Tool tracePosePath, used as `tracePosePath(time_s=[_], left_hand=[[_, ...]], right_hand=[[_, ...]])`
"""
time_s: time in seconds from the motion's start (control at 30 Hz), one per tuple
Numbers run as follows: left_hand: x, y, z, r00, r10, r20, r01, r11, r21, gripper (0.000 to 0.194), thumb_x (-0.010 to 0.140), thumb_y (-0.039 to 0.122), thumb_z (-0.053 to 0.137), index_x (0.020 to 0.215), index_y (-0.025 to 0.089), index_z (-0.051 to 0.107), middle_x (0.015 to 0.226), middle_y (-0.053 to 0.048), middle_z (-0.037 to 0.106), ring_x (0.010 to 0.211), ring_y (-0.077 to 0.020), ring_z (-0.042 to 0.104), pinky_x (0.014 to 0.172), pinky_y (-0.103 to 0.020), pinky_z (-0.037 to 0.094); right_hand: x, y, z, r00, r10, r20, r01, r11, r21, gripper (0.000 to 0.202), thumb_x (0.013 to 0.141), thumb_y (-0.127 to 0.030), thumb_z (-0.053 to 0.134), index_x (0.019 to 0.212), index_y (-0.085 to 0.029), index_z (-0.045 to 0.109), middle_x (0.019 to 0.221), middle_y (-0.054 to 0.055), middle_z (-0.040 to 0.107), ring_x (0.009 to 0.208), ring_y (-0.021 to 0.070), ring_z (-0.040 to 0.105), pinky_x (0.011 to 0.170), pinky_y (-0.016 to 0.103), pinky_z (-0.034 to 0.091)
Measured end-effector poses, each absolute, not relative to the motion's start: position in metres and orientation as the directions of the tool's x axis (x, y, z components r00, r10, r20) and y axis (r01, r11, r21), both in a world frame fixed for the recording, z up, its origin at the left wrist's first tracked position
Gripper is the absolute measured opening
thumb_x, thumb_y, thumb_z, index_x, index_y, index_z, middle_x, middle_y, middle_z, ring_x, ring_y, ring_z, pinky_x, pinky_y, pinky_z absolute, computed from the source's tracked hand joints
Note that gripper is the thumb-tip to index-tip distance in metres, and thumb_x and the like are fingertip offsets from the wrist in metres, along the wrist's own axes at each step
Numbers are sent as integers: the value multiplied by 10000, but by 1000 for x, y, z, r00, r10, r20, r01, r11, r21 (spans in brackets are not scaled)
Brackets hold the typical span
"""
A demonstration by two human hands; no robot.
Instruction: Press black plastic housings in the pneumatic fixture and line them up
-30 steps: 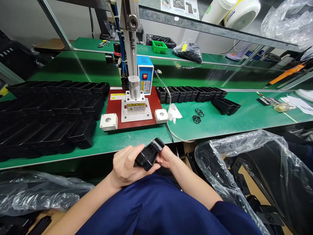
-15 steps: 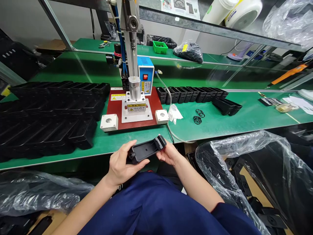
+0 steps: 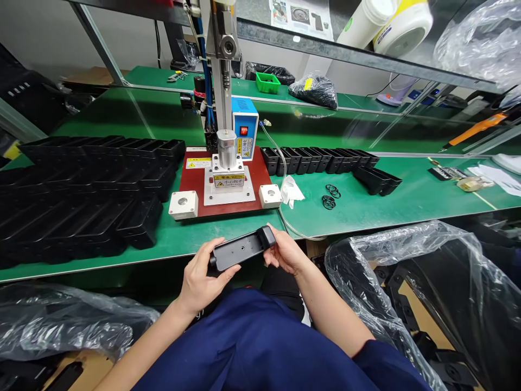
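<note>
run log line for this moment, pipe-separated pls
left hand: holds black case at one end | right hand: at its other end | machine: behind case | black rings: loose on bench

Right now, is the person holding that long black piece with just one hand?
No, the left hand holds one end of the black piece and the right hand holds the other.

I see hand room on the bench (image 3: 226,226) between the press (image 3: 227,149) and the held black case (image 3: 243,248); housings (image 3: 138,220) crowd the press's left, a hose (image 3: 293,230) its right.
</note>
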State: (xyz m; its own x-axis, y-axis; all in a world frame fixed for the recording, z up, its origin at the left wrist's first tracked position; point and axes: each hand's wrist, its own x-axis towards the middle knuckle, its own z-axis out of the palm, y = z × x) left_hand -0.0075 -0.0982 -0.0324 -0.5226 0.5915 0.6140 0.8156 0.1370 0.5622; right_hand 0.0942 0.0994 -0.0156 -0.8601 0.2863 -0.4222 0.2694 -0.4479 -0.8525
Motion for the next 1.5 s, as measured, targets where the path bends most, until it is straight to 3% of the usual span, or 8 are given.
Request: tracePosePath(time_s=[0.27,0.5,0.93,1.03,1.1,1.23,1.3,1.5], left_hand=[[-5,-100,-36,-629,626,461,699,197,687,450,810,407,669,1170,178,525,1041,-72,651,898,-188,648,822,-287,535],[-2,-97,-36,-704,658,266,531,239,813,361,803,412,649,1080,198,562,909,-19,675,725,-140,631,672,-246,519],[0,-94,-38,-718,687,110,401,279,873,349,799,427,627,1042,183,573,794,-8,657,608,-126,573,586,-243,480],[0,-94,-38,-721,687,89,381,286,879,345,800,435,622,1028,180,580,793,-12,659,613,-132,578,585,-245,482],[1,-94,-38,-722,688,68,360,290,886,344,800,444,619,1018,180,588,783,-12,661,612,-136,586,582,-246,487],[4,-95,-38,-731,682,25,328,319,889,358,802,459,611,1025,180,597,811,-24,680,637,-148,614,584,-250,497],[6,-96,-36,-738,674,22,332,335,882,365,793,464,620,1018,177,599,804,-25,681,624,-146,611,576,-250,497],[8,-97,-30,-734,679,3,320,342,883,365,767,456,647,993,172,604,789,-26,676,615,-145,615,570,-249,503]], right_hand=[[94,100,-14,-837,309,-451,308,-415,-856,650,711,-754,551,545,-126,553,362,46,556,228,60,380,275,162,220],[92,100,-17,-829,340,-444,342,-318,-884,649,753,-752,492,535,-143,543,377,30,559,248,60,390,290,174,229],[95,100,-17,-818,378,-433,377,-215,-901,690,754,-798,428,564,-145,548,400,32,564,264,65,386,303,184,253],[97,100,-16,-799,452,-396,419,-55,-906,697,788,-808,340,585,-170,535,425,32,561,307,97,451,345,212,325],[99,98,-13,-779,571,-259,404,142,-904,662,845,-760,305,655,-181,564,476,26,569,384,129,525,412,236,382],[105,93,-4,-805,594,3,326,447,-833,531,938,-611,306,1033,-210,641,674,33,624,560,164,578,532,265,403],[106,90,0,-834,552,8,331,511,-793,493,937,-586,354,1097,-213,633,660,25,605,563,167,551,544,269,374],[107,89,2,-858,514,3,337,569,-750,451,936,-564,393,954,-207,668,588,1,530,563,153,484,557,266,330]])
